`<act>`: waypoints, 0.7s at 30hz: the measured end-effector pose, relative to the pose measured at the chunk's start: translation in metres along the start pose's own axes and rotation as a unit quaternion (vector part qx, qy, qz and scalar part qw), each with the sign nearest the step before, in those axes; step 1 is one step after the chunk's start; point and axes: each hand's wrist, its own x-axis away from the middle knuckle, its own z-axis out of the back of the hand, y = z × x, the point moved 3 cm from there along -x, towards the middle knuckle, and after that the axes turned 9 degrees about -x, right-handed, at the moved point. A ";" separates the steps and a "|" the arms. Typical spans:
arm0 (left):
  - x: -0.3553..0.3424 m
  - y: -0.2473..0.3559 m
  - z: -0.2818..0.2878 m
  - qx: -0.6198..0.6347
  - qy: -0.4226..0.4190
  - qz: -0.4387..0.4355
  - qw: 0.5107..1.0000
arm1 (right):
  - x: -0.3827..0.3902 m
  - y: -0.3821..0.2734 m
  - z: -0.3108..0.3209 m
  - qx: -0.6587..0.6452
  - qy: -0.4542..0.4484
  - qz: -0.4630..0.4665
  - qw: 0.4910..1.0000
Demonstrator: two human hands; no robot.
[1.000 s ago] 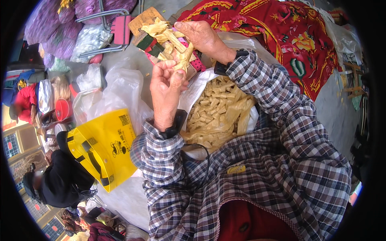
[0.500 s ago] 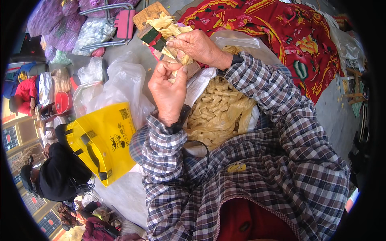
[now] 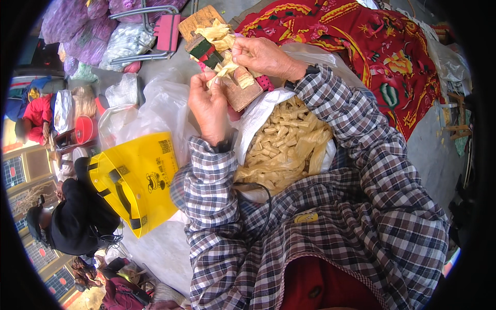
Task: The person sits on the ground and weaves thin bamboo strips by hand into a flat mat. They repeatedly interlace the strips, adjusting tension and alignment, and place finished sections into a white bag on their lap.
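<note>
- Strip (image 3: 226, 67): pale yellow, thin, creased; located between the two hands, above the block.
- Left hand (image 3: 208, 106): thumb and forefinger closed in a pinch on the near end of the strip; palm side partly visible.
- Right hand (image 3: 264, 56): fingertips closed together at the far end of the strip; back of the hand faces up, so the exact grip is partly hidden.
- Block (image 3: 243, 98): brown, flat, set at a slant beneath the hands.
- Pad (image 3: 206, 53): dark green with a red part, on the far portion of the block assembly, left of the right hand.
- Loose strips (image 3: 218, 35): pale yellow, bunched just beyond the pad.
- Plate (image 3: 199, 20): orange-brown, at the far end, beside the loose strips.
- Sack (image 3: 257, 114): white, open, nearer the body than the block; contains many folded yellow pieces (image 3: 283, 137).
- Yellow bag (image 3: 137, 181): left of the sack, printed, with dark handles.
- Clear bag (image 3: 165, 108): crumpled, between the yellow bag and the block.
- Cloth (image 3: 356, 46): red, patterned, spread beyond the right forearm.
- Floor (image 3: 165, 256): grey, visible at lower left.
</note>
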 end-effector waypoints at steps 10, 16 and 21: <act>-0.002 -0.007 0.000 -0.218 -0.049 0.068 0.972 | 0.004 0.004 -0.013 0.220 0.022 0.009 0.975; 0.022 0.031 -0.011 0.143 -0.269 0.087 0.948 | 0.005 0.001 0.006 -0.062 -0.081 -0.022 0.995; 0.025 0.039 -0.012 -0.260 -0.115 -0.093 0.954 | 0.016 -0.011 0.004 -0.185 -0.207 -0.053 0.959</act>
